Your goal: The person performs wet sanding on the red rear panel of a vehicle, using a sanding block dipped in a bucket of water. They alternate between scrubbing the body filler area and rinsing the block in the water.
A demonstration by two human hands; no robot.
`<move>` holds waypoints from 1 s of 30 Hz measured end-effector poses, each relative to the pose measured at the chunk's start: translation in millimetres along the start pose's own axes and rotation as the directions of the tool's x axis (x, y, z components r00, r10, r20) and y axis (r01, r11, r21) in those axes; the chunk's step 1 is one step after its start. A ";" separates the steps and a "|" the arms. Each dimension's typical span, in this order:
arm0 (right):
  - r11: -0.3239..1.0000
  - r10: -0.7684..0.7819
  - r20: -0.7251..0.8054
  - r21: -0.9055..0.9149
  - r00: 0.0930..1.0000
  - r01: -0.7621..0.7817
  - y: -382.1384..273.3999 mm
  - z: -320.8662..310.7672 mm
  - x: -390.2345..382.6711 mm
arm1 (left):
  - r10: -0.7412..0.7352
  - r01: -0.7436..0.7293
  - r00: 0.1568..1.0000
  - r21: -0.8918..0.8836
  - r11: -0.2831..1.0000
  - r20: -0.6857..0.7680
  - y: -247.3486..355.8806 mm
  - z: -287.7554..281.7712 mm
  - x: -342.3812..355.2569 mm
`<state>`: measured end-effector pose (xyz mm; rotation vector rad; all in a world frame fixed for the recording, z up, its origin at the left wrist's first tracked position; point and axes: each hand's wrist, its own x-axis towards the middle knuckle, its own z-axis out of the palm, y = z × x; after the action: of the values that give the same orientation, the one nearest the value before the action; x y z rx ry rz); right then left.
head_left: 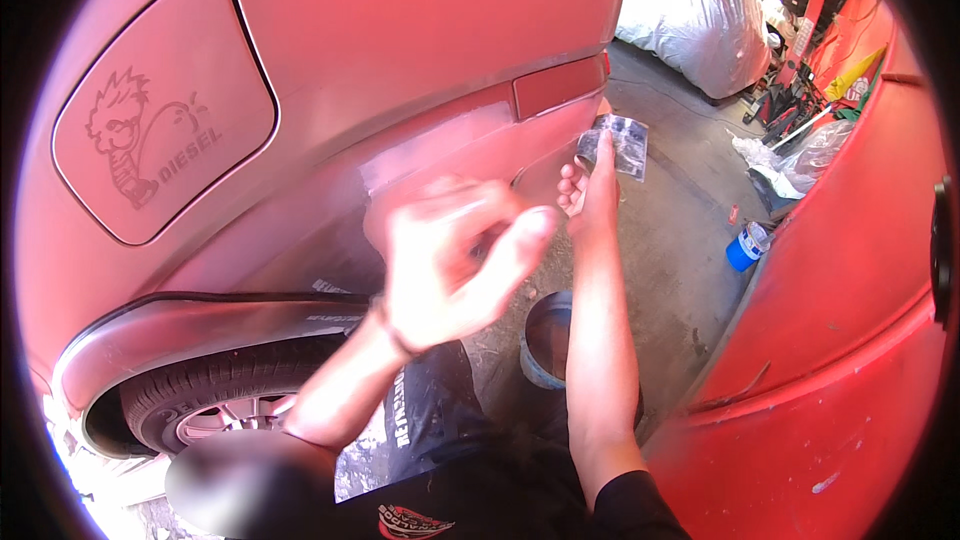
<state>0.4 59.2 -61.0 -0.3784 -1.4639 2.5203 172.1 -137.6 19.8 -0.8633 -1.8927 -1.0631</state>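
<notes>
Holding a dark sheet (pixel 628 150) at two o'clock, the right hand (pixel 594 192) is extending its thumb, perhaps for steadying it, while the left hand (pixel 455 265) is appearing blurred centrally, its grip impossible to tell.

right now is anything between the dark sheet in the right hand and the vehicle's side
Nothing visible stands between the dark sheet and the vehicle's side; the left hand, farther left, hides part of that side.

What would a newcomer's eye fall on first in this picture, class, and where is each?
The reddish car body fills the upper left, a cartoon figure on its fuel flap. The person's blurred left hand looms mid-picture. Above it to the right, the right hand holds a dark, shiny sheet.
</notes>
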 end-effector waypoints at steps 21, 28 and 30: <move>0.987 -0.041 -0.029 -0.157 0.999 0.036 -21.6 10.4 39.5 | 0.339 -0.263 0.924 0.349 0.899 -0.177 -42.9 -90.4 -2.8; 0.974 -0.071 -0.063 -0.218 0.995 0.056 -26.0 10.2 74.9 | 0.284 -0.276 0.959 0.308 0.910 0.021 -48.6 -93.3 2.3; 0.986 -0.046 -0.034 -0.160 0.998 0.040 -16.6 6.1 74.5 | 0.251 -0.264 0.964 0.295 0.918 0.083 -52.4 -91.6 -0.5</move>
<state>-71.3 84.6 -52.4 -0.4125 -1.6465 2.3566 156.1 -241.1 31.9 -0.9288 -1.8529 -0.5786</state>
